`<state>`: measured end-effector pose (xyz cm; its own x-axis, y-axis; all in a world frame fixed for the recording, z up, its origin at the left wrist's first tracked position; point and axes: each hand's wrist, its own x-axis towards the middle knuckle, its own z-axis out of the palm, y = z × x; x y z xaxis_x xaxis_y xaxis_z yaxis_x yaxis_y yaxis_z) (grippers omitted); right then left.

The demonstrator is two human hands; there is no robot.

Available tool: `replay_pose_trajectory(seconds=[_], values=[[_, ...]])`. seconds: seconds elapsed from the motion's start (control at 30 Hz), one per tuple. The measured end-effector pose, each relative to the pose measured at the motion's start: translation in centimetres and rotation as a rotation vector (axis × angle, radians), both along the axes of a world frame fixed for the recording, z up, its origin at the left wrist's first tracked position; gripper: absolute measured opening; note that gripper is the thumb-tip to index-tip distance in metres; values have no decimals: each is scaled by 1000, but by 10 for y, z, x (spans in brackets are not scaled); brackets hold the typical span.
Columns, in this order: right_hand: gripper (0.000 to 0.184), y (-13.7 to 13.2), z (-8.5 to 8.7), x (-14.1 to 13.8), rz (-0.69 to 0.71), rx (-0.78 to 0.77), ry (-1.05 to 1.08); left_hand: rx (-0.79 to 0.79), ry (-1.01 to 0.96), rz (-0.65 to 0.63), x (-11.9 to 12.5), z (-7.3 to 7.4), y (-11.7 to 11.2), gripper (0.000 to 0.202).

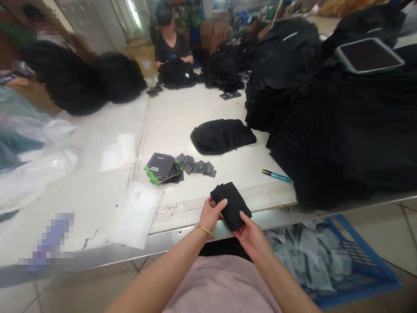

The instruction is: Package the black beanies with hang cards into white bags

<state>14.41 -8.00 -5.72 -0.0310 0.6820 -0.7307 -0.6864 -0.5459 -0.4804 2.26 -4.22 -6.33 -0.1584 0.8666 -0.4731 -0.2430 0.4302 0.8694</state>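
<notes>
one folded black cloth (232, 206), likely clothing, between left hand (211, 214) and right hand (252, 238)

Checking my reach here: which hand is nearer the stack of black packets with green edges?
Your left hand is nearer, gripping the folded black cloth, to the right of the stack of black packets. Your right hand is farther right, at the cloth's lower end.

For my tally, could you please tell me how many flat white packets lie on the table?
2: one packet near the table edge, left of the left hand; another packet farther away. More could be hidden beneath the crumpled plastic.
</notes>
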Motion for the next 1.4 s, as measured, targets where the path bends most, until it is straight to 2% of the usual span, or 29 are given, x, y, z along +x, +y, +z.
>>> replay_pose_trajectory(seconds=[0.1, 0.17, 0.27, 0.37, 0.43, 0.5, 0.57, 0.67, 0.73, 0.77, 0.87, 0.93, 1.03, 1.13, 1.23, 1.33, 1.4], values=[[14, -11, 2, -11, 195, -2, 93, 94, -204, 153, -6, 5, -12, 54], [18, -8, -1, -5, 292, 49, 12, 47, -274, 176, -17, 12, -14, 49], [29, 6, -6, 5, 307, 178, -152, -9, -382, 74, -33, 23, -17, 46], [47, 14, -2, -8, 459, 277, -67, 43, -340, -9, -42, 25, -25, 51], [46, 14, 4, -26, 525, 275, -1, 115, -154, -45, -49, 23, -27, 56], [43, 14, 9, -41, 506, 239, -17, 158, 119, -82, -65, 23, -18, 62], [45, 19, 8, -45, 490, 214, -96, 199, 432, -60, -95, 28, 2, 66], [45, 34, -5, -35, 502, 283, -319, 308, 952, 86, -158, 44, 48, 74], [43, 44, -15, -26, 515, 352, -464, 214, 1211, 92, -199, 52, 79, 83], [41, 47, -18, -23, 528, 368, -505, 128, 1272, 33, -216, 53, 93, 84], [40, 50, -17, -18, 570, 343, -485, -26, 1315, -161, -247, 53, 117, 69], [42, 48, -13, -18, 576, 294, -401, 25, 1376, -150, -255, 53, 120, 56], [45, 45, -7, -21, 559, 236, -279, 133, 1413, -20, -254, 56, 109, 46], [43, 47, -6, -28, 519, 246, -295, 163, 1199, 10, -246, 55, 91, 34], [41, 50, -7, -38, 497, 291, -371, 171, 1029, 131, -241, 45, 77, 35], [41, 52, -11, -43, 502, 303, -372, 148, 1010, 237, -246, 39, 79, 36], [41, 51, -13, -43, 495, 301, -340, 139, 1042, 254, -254, 43, 84, 33]])
